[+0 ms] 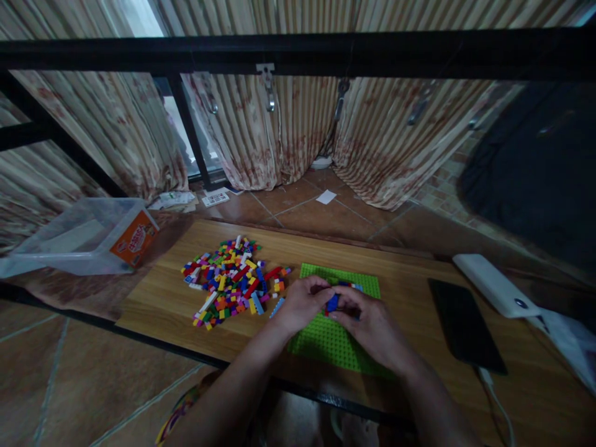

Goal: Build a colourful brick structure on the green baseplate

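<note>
Over the green studded baseplate (335, 347), my left hand (305, 301) and my right hand (370, 320) meet, fingers closed in a pinch. Between their fingertips is a blue toy brick (332, 303), which both hands grip. A bit of red shows just under it, and a few red, blue and white bricks (351, 286) sit on the plate behind my right fingers, partly hidden. To the left of my left hand a light blue brick (277, 307) lies on the wooden table (158, 298), beside a loose pile of many-coloured bricks (233, 282).
A clear plastic box (88, 236) with an orange label stands at the far left. On the right lie a black phone (465, 323) with a white cable and a white power bank (488, 285). Beyond the table, a dark metal bar (298, 54) crosses before striped curtains (279, 130).
</note>
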The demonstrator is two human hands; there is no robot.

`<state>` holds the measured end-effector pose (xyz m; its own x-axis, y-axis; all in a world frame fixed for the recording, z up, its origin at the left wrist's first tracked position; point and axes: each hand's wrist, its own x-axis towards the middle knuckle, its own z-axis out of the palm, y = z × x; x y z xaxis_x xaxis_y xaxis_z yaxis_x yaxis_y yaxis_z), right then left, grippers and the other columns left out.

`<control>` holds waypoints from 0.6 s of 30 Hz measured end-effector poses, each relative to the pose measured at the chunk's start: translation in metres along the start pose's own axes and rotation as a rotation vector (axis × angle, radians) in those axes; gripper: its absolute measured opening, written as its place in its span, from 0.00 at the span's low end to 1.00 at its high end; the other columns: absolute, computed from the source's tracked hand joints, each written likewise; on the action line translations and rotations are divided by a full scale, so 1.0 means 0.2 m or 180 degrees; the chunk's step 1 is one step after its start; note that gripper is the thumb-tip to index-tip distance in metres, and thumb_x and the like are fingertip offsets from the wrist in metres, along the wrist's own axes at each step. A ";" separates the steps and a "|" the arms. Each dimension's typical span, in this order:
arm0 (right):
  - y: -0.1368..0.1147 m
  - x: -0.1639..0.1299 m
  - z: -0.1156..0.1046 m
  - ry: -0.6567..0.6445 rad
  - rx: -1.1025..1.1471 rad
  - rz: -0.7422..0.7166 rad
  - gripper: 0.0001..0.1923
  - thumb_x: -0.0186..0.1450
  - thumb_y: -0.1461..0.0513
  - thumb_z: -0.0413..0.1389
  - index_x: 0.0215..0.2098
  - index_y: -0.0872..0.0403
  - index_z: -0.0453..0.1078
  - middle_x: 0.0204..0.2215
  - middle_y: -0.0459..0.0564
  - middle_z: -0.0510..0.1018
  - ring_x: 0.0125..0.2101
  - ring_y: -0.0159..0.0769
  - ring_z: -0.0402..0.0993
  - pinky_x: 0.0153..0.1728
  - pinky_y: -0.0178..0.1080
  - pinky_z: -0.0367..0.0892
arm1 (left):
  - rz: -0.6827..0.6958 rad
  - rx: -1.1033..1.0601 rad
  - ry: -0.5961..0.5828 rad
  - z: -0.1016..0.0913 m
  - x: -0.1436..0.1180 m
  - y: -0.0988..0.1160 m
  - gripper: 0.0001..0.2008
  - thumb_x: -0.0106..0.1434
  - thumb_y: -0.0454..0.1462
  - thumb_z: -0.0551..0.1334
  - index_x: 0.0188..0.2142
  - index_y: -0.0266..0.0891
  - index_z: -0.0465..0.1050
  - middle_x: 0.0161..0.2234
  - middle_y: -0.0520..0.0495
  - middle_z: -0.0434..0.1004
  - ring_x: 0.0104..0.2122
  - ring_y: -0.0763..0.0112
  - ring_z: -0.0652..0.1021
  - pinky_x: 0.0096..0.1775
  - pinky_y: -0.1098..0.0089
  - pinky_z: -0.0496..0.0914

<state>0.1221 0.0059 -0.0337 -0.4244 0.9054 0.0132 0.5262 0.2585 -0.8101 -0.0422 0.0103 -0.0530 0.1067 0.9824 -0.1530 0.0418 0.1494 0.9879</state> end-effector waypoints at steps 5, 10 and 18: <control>0.07 0.03 -0.05 0.0417 -0.0332 -0.0161 0.13 0.62 0.55 0.56 0.43 0.51 0.72 0.37 0.49 0.73 0.35 0.36 0.71 0.37 0.39 0.68 | -0.0099 0.0000 0.0244 -0.02 0.03 -0.02 0.07 0.61 0.37 0.57 0.33 0.36 0.71 0.26 0.52 0.73 0.24 0.76 0.71 0.29 0.74 0.67; 0.13 0.05 -0.06 0.0495 -0.0541 -0.0144 0.15 0.62 0.54 0.56 0.45 0.49 0.73 0.44 0.50 0.70 0.40 0.38 0.71 0.43 0.44 0.69 | -0.0008 0.0747 0.0471 -0.08 0.04 -0.05 0.09 0.59 0.35 0.56 0.36 0.36 0.74 0.29 0.50 0.76 0.28 0.72 0.75 0.32 0.72 0.68; 0.12 0.08 0.01 0.0538 -0.0956 -0.0411 0.16 0.61 0.55 0.57 0.47 0.45 0.75 0.49 0.52 0.69 0.48 0.46 0.69 0.48 0.50 0.68 | 0.0180 0.1569 0.0136 -0.08 -0.02 0.00 0.15 0.62 0.36 0.55 0.44 0.39 0.78 0.39 0.47 0.81 0.38 0.67 0.78 0.43 0.69 0.70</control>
<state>0.1269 0.0263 -0.0545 -0.3870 0.8952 0.2211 0.6798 0.4390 -0.5875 -0.0584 0.0082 -0.0517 0.0819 0.9927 -0.0883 0.5029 0.0353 0.8636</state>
